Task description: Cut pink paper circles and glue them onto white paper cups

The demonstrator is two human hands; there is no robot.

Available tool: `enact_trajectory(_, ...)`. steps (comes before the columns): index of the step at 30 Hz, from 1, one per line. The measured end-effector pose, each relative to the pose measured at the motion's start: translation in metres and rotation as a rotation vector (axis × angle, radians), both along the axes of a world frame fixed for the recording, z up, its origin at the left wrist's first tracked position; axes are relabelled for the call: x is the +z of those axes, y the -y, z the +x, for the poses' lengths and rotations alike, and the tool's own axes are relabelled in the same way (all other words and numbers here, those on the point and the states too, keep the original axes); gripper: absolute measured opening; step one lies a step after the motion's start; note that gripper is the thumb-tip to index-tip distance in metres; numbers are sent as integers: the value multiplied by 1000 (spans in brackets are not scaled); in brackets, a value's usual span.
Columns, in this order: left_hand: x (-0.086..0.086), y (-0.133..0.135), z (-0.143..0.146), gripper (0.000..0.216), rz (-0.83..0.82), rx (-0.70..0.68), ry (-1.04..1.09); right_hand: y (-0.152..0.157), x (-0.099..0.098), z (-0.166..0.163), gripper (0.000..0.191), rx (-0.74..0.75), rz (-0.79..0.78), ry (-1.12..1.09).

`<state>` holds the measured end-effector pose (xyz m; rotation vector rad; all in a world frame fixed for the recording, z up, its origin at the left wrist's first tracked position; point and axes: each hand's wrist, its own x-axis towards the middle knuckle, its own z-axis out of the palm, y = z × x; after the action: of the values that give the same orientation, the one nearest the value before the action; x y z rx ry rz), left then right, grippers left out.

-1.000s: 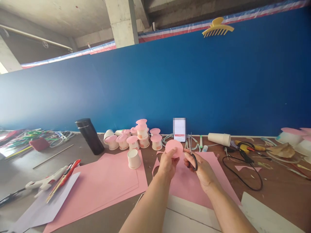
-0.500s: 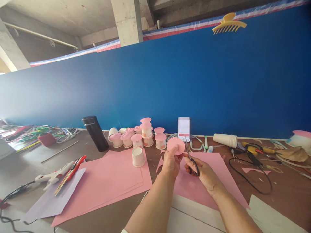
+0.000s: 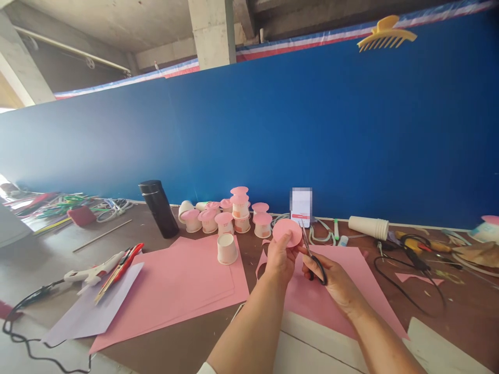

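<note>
- From the head view, the left hand is clamping a pink paper disc, its thumb pressing flat on the upper face and its other fingers curling underneath, partly hidden.
- Most of the disc is reaching past the left fingertips, being held up near the back left corner of a pink sheet that is lying on the brown desk.
- The right hand is gripping scissors, its fingers closing around the black handles; the slim metal blades are pointing toward the desk's back edge.
- Those blades are standing just beside the disc's right rim; whether they are touching it, I cannot tell.
- The disc is looking plain, matte and smooth, nearly round, a lighter pink than the sheet.
- Left of the hands, a stack of pink sheets is spreading out, carrying an upside-down white paper cup at its back right corner.
- Along the desk's back edge, white cups are clustering under pink paper tops, near a black cylindrical bottle.
- Toward the desk's front left corner, a red cutter is resting over a pale lilac sheet.
</note>
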<state>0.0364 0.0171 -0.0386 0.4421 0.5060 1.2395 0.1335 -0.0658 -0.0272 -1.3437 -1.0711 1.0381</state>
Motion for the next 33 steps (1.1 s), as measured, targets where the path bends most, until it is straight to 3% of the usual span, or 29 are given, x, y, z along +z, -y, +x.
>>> enact_trajectory(8, 0, 0, 0, 36, -17, 12, 48, -1, -4, 0, 56, -11, 0, 50)
enact_trajectory(19, 6, 3, -4, 43, 126, 10, -44, 0, -3, 7, 44, -24, 5, 115)
enact_trajectory(33, 6, 3, -4, 40, 105, 20, -24, 0, -4, 10, 50, -26, -8, 131)
